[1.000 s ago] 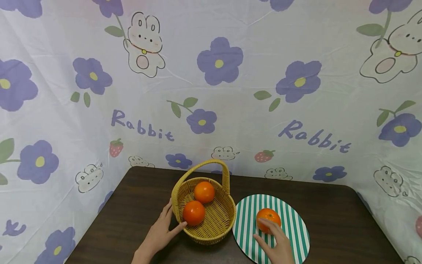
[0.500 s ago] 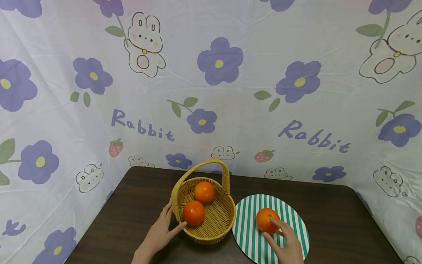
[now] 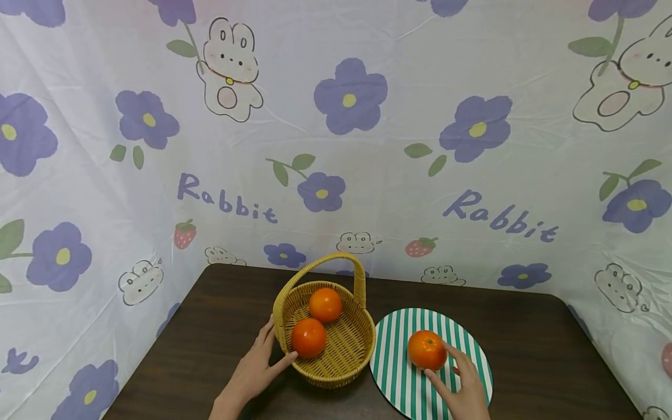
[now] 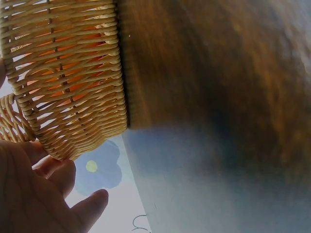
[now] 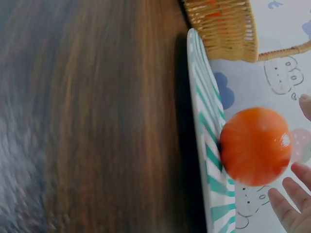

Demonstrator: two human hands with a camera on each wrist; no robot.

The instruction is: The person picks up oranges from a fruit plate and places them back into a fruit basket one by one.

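A yellow wicker basket (image 3: 336, 373) with a tall arched handle stands on the table, with two oranges inside, a rear orange (image 3: 325, 305) and a front orange (image 3: 308, 338). My left hand (image 3: 254, 370) rests against the basket's left side, thumb at the rim and fingers spread along the outer wall. In the left wrist view, fingertips (image 4: 63, 170) touch the weave. A third orange (image 3: 427, 350) sits on a round green-and-white striped plate (image 3: 391, 364). At its right side is my right hand (image 3: 464, 385); the right wrist view shows a gap between its fingers and this orange (image 5: 256, 146).
The dark wooden table (image 3: 541, 356) extends to the right of the plate and left of the basket. Behind it hangs a white cloth (image 3: 388, 192) printed with flowers and rabbits. Basket and plate stand side by side, close together.
My right hand has shifted right, from over the orange on the plate to beside it, and the fruit has turned slightly. The left hand and the basket stay where they were.
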